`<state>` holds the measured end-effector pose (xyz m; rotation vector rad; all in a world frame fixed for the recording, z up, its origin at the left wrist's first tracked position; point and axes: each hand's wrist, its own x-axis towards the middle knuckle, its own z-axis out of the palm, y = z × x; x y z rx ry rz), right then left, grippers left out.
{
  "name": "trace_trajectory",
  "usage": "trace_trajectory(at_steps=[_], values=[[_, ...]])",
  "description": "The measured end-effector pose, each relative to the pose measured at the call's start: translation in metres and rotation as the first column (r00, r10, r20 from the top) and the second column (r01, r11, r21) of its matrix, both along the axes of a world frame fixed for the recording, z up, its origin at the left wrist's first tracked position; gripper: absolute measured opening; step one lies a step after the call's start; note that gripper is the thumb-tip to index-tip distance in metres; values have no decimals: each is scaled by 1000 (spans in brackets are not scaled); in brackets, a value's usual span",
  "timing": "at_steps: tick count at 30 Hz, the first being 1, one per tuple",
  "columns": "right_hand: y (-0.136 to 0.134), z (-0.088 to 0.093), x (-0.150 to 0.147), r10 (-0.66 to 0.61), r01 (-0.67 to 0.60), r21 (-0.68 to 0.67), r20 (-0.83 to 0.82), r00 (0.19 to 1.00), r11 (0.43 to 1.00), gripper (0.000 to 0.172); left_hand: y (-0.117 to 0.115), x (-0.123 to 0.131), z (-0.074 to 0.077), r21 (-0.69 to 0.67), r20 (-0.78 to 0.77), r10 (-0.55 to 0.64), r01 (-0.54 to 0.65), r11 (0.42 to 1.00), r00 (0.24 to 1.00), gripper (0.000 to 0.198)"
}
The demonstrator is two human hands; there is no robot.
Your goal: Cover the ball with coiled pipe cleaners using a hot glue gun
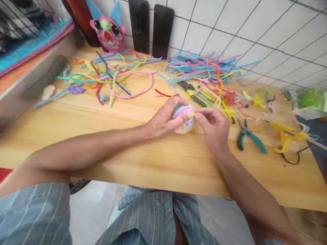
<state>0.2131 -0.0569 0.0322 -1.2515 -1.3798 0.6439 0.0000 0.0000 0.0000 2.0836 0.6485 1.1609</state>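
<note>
near the centre of the frame, a round fuzzy piece (pixel 187 124) in pink, lilac and yellow is held up just over the worktop (pixel 143 163) between two bare hands. the left hand (pixel 163 117) wraps its left side, thumb laid across the front and the other fingers curled behind, so the grip is closed around it. the right hand (pixel 214 127) has thumb and forefinger pinched together on its right edge; exactly which strand they have hold of cannot be made out.

just above the hands lies a short red stem (pixel 166 94), with pliers with green and yellow handles (pixel 198 101) to the right of it and a yellow cutter (pixel 228 110) beyond those. right of the right hand, teal-handled pliers (pixel 244 132) lie with their handles spread, and a yellow glue gun (pixel 286 134) rests on its side near the right edge.

across the upper middle, a heap of fuzzy stems (pixel 196 66), mostly blue and pink, lies by the tiled wall (pixel 217 20). toward the upper left, a dark blue stem (pixel 112 73) crosses other loose coloured stems, and a pink toy with pointed blue ears (pixel 111 32) stands beside two dark slabs (pixel 162 30) that lean on the tiles.
</note>
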Motion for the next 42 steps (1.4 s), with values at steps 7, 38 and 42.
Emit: trace_trajectory(at_steps=[7, 38, 42], values=[[4, -1, -1, -3, 3, 8, -39, 999, 1000, 6, 2, 1, -8, 86, -9, 42, -42, 995, 999, 54], [2, 2, 1, -6, 5, 17, 43, 999, 1000, 5, 4, 3, 1, 111, -69, 24, -16, 994, 997, 46], [1, 2, -1, -13, 11, 27, 75, 997, 1000, 5, 3, 4, 7, 60, -59, 16, -13, 998, 998, 41]])
